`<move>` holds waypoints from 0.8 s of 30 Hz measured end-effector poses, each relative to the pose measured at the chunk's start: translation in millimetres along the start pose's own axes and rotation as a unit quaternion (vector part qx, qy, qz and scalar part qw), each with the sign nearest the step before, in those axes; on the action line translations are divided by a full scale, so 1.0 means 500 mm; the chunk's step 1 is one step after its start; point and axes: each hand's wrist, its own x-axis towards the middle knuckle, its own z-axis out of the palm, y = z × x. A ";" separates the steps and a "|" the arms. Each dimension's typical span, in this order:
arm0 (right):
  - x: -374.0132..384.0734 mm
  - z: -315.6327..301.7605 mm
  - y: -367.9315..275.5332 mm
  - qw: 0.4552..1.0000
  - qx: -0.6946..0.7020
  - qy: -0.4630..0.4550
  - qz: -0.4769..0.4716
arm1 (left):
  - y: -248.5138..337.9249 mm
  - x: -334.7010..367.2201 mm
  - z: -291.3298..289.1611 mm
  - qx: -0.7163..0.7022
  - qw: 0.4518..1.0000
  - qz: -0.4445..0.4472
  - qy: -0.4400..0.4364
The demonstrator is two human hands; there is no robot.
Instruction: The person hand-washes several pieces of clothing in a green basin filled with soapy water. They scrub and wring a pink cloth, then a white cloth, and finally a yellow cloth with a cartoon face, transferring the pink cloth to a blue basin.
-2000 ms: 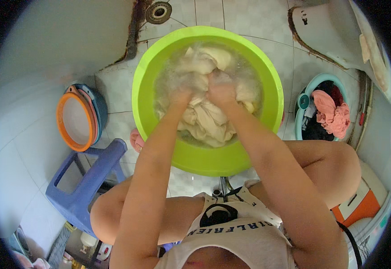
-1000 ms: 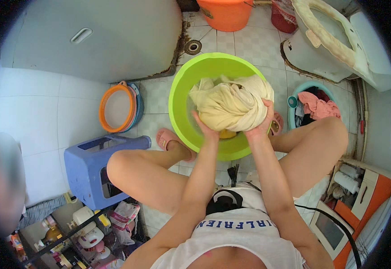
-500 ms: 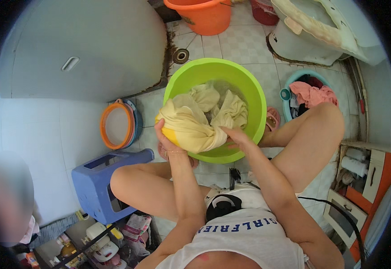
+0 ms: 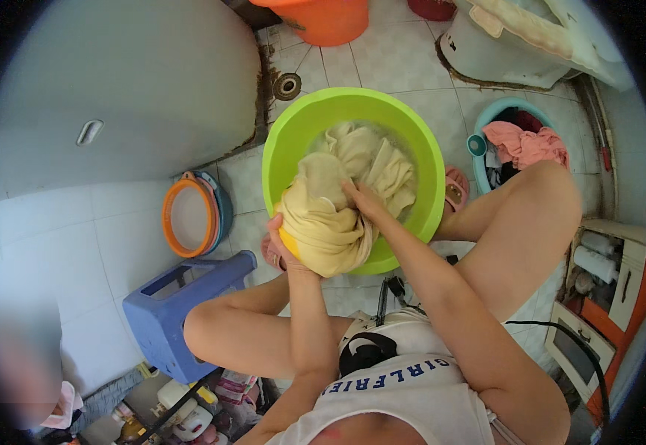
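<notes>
A wide lime-green basin [image 4: 430, 178] stands on the floor between my knees, with wet pale yellow cloth in it. My left hand [image 4: 289, 248] grips a bunched part of the pale yellow cloth [image 4: 329, 236] at the basin's near left rim. Beside my left fingers a bright yellow edge [image 4: 288, 239] shows under the cloth; I cannot make out what it belongs to. My right hand [image 4: 367, 204] is closed on the cloth's upper part, over the middle of the basin, its fingertips partly hidden in the folds. More cloth [image 4: 382, 167] lies in water at the far side.
A light-blue tub [image 4: 478, 119] of clothes stands right, beyond my knee. Left are a blue plastic stool [image 4: 152, 315] and orange-rimmed basins [image 4: 167, 222] leaning on the wall. Ahead are an orange bucket [image 4: 330, 26], a floor drain [image 4: 287, 87] and a toilet [image 4: 497, 55].
My right hand has moved up and left along the cloth, from its right end to its upper part. The bunched cloth has shifted down and right, its right end drawn in. My view has shifted slightly.
</notes>
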 end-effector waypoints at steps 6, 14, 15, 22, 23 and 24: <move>-0.021 0.037 -0.066 0.972 0.185 -0.090 0.112 | -0.013 0.024 -0.041 0.116 0.985 -0.055 0.117; -0.080 0.067 -0.186 0.910 -0.249 -0.191 -0.272 | -0.029 0.054 -0.054 0.063 0.986 0.007 0.153; -0.099 0.063 -0.214 0.896 -0.294 -0.206 -0.261 | -0.046 0.057 -0.084 0.081 0.986 0.049 0.139; -0.159 0.027 -0.271 0.941 -0.268 -0.037 -0.202 | -0.066 0.061 -0.040 0.092 0.963 0.108 0.230; -0.153 0.026 -0.253 0.942 -0.214 -0.026 -0.256 | -0.062 0.067 -0.032 0.079 0.975 0.110 0.178; -0.151 0.027 -0.237 0.939 -0.157 -0.016 -0.306 | -0.058 0.070 -0.026 0.067 0.983 0.111 0.129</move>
